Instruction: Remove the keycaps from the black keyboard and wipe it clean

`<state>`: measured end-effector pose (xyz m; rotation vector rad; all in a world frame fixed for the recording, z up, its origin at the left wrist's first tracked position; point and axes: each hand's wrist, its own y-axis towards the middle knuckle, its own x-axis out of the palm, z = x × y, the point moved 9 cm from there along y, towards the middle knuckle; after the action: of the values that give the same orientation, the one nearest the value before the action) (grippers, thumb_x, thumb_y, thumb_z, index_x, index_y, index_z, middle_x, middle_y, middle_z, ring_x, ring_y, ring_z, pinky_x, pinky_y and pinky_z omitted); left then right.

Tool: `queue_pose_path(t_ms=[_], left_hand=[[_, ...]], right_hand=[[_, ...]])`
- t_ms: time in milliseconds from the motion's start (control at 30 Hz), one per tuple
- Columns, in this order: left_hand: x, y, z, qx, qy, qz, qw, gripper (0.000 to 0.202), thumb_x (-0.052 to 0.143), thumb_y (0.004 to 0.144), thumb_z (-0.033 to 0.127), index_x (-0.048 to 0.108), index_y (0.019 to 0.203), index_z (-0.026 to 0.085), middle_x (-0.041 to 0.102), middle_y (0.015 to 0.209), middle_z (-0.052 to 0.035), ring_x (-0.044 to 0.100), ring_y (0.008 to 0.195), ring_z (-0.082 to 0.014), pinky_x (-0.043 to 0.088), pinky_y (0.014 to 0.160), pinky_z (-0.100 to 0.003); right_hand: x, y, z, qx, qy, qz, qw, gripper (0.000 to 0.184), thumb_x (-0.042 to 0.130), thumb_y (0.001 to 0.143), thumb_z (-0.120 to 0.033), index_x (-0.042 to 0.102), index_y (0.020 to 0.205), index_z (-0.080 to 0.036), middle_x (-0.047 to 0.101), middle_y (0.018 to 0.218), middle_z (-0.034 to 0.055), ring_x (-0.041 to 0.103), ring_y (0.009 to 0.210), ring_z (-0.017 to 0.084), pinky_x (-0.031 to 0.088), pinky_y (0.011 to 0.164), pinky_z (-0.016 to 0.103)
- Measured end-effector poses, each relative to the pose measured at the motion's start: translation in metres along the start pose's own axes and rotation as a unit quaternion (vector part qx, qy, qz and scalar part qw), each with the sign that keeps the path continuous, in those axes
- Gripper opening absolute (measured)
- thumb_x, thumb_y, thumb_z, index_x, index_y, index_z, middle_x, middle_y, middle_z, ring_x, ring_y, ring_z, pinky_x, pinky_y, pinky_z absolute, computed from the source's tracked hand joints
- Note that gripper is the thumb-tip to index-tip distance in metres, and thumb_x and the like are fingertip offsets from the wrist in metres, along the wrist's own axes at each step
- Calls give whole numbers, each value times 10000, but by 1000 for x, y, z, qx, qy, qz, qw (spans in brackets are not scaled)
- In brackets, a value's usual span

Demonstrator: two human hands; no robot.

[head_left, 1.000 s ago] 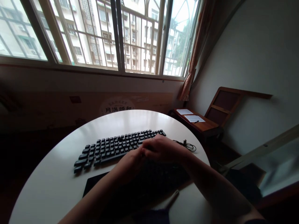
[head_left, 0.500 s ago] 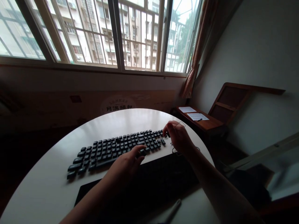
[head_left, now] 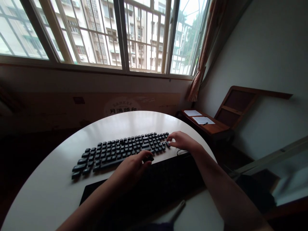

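Black keycaps [head_left: 113, 150] stand in rows on the white round table, laid out like a keyboard. My left hand [head_left: 133, 165] is closed at their near edge, with a dark keycap [head_left: 150, 158] between thumb and fingers. At the right end of the rows, my right hand [head_left: 181, 140] reaches down, its fingertips pinched at a keycap [head_left: 167, 144]; the fingers partly hide it. A black keyboard-like slab [head_left: 170, 179] lies under my forearms, its surface too dark to make out. A thin wire loop [head_left: 179, 151] lies beside my right wrist.
A slim grey-tipped tool [head_left: 179, 208] lies near the front of the round table [head_left: 48, 179]. To the right, a wooden chair-like piece [head_left: 216, 126] carries paper sheets [head_left: 203, 120] and a pen. A barred window [head_left: 144, 38] fills the far wall.
My right hand has come down and turned, bringing its fingertips to the right end of the keycap rows. My left hand has shifted slightly right, still holding the keycap.
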<state>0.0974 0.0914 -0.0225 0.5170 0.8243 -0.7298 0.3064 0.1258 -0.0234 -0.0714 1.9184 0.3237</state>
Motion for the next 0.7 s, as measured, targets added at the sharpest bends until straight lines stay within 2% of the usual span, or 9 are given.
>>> queue_pose_path(t_ms=[233,433,600,700], left_hand=[[-1,0,3,9,-1,2,1000,310,442,955,384,581,1180,223,724,930,-50,659,786,-212,466,738,-304],[0,-1,4,12,-12,-4,1000,311,454,953,390,586,1186,232,735,976,-56,674,837,-225,478,746,-308],[0,-1,3,10,-18,-3,1000,303,469,945,373,601,1179,234,737,997,-60,677,858,-231,484,749,-313],[1,-2,2,16,-18,-2,1000,296,482,940,377,604,1174,242,738,993,-57,676,836,-224,484,741,-309]], right_hand=[[13,3,12,30,-33,-20,999,169,702,777,-218,792,919,-223,775,964,40,701,911,208,479,797,265],[15,6,14,42,-52,-6,998,179,688,783,-230,788,931,-221,774,965,44,699,912,223,473,760,277],[12,6,12,44,-60,0,997,164,706,776,-216,786,919,-223,773,953,45,695,899,219,469,748,273],[2,4,9,44,-60,17,997,164,708,804,-228,774,954,-229,768,963,38,689,914,212,465,764,273]])
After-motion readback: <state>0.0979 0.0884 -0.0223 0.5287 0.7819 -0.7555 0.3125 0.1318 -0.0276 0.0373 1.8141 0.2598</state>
